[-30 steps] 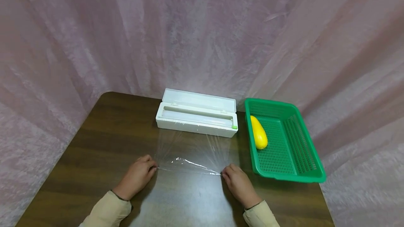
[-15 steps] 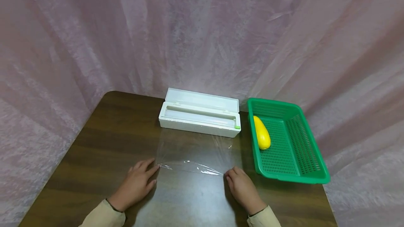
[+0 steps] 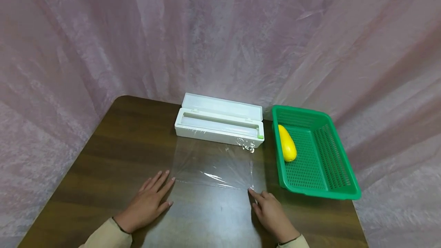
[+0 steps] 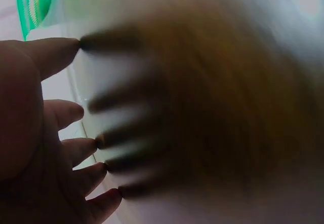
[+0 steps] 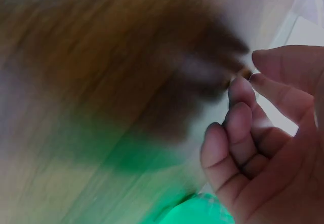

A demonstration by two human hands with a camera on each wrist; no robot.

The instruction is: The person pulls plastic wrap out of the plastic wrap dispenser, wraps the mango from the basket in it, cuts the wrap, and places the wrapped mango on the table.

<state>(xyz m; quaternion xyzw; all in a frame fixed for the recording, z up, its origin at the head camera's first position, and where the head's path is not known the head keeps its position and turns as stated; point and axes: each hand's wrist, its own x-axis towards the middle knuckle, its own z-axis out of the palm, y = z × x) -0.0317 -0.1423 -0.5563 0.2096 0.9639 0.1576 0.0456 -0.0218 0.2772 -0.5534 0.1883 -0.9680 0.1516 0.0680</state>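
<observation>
A sheet of clear plastic wrap point(image 3: 210, 163) stretches over the table from a white dispenser box point(image 3: 219, 135), whose lid point(image 3: 222, 105) is raised. Its near edge runs between my two hands. My left hand point(image 3: 146, 204) rests with fingers spread, the index fingertip at the film's near left corner. In the left wrist view the fingertips point(image 4: 104, 198) meet the tabletop. My right hand point(image 3: 270, 211) presses the near right corner with its extended index finger. The right wrist view shows the thumb apart and the other fingers point(image 5: 223, 148) loosely bent.
At the right stands a green plastic basket point(image 3: 332, 152), with a yellow elongated vegetable point(image 3: 287, 144) lying against its left wall. A pink curtain point(image 3: 220, 41) hangs behind the brown wooden table point(image 3: 113, 152). On the box's right end is a small green piece point(image 3: 260, 136).
Both hands were pinching the wrap's corners. First the left let go and spread its fingers, then the right changed to an index finger press. The film now lies flatter.
</observation>
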